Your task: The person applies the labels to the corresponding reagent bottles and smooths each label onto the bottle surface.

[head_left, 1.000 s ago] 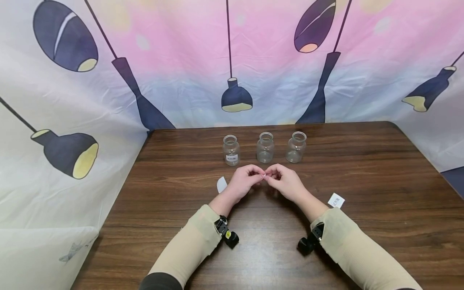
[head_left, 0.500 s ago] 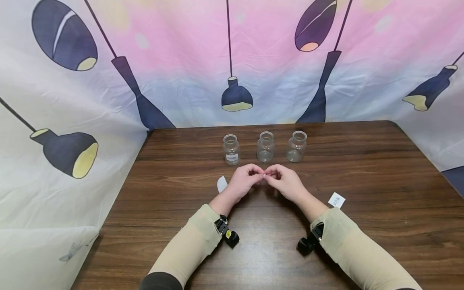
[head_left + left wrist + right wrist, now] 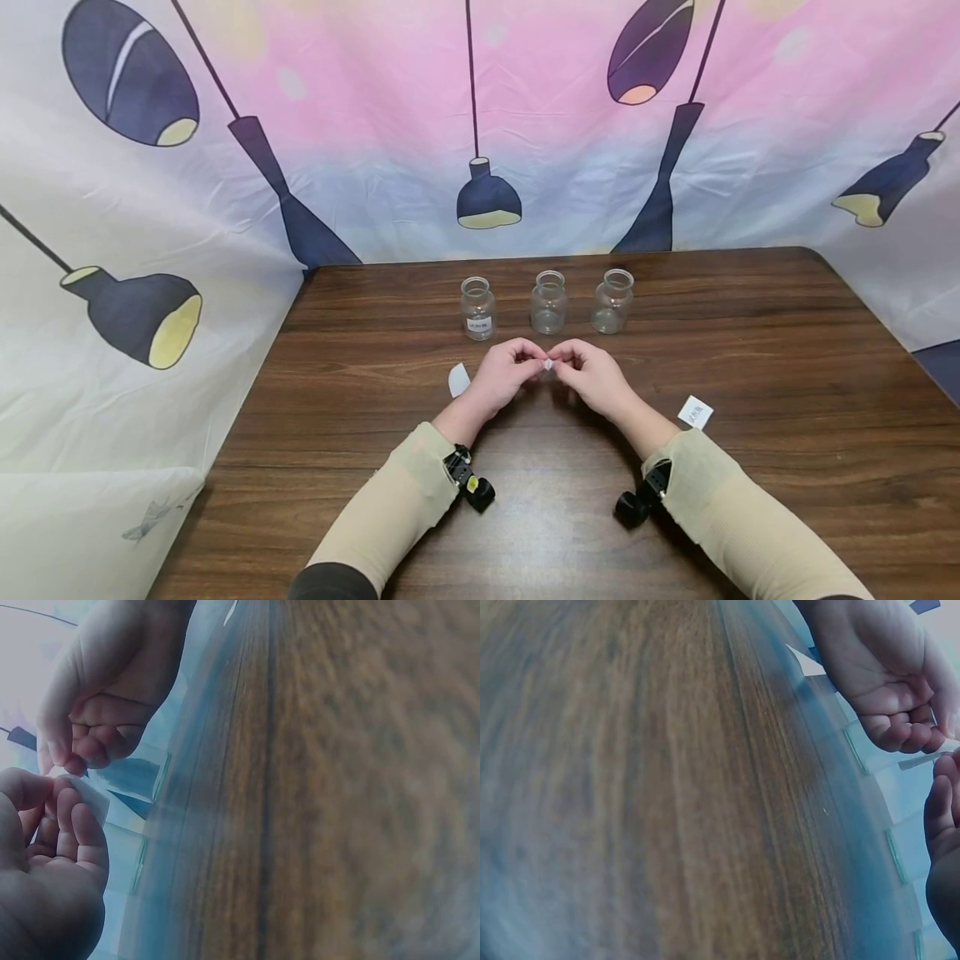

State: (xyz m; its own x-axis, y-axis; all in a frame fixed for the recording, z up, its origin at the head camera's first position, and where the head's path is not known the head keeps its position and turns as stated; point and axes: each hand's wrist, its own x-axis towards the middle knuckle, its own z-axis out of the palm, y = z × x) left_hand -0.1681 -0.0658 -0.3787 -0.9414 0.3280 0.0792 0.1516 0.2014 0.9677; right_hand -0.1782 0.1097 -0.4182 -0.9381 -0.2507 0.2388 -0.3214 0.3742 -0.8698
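Observation:
Both hands meet in front of the jars in the head view. My left hand (image 3: 501,379) and my right hand (image 3: 594,379) pinch a small white paper label (image 3: 548,365) between thumbs and fingertips. More of that white label (image 3: 91,796) shows behind the fingers in the left wrist view, and a thin edge of the label (image 3: 919,760) in the right wrist view. Just beyond the hands stands a clear glass jar (image 3: 548,304). To its left is a glass jar (image 3: 477,304) with a printed label on its front. A third glass jar (image 3: 612,302), without a visible label, stands to the right.
A printed white label (image 3: 696,412) lies on the brown wooden table (image 3: 810,358) beside my right forearm. Near my left wrist lies a white paper piece (image 3: 459,380), partly hidden by the hand. A patterned cloth (image 3: 405,108) hangs behind the table.
More of the white label now shows between the fingertips than half a second ago. The hands have barely moved, and the jars and loose papers stay where they were.

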